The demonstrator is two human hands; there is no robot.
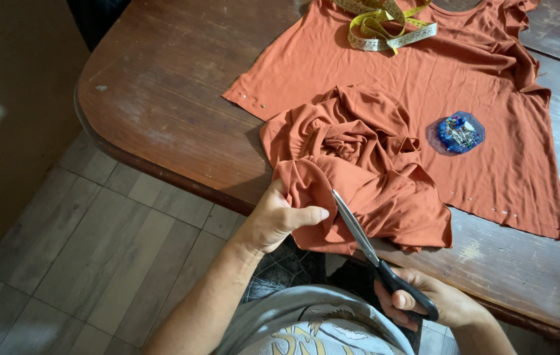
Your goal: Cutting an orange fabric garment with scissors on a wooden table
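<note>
Here, a clear blue-tinted pin box (459,133) full of pins lies on rust-orange fabric (385,118) spread and bunched on the wooden table (161,85), the left hand (276,220) pinching its hanging fold, the right hand (434,304) gripping black-handled scissors (375,253) against it.

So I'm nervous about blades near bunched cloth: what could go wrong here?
The scissors point into bunched orange fabric, so hidden layers might get cut. The left hand grips the cloth beside the blade; its thumb could be nicked. The pin case on the cloth may slide if it is tugged.
</note>
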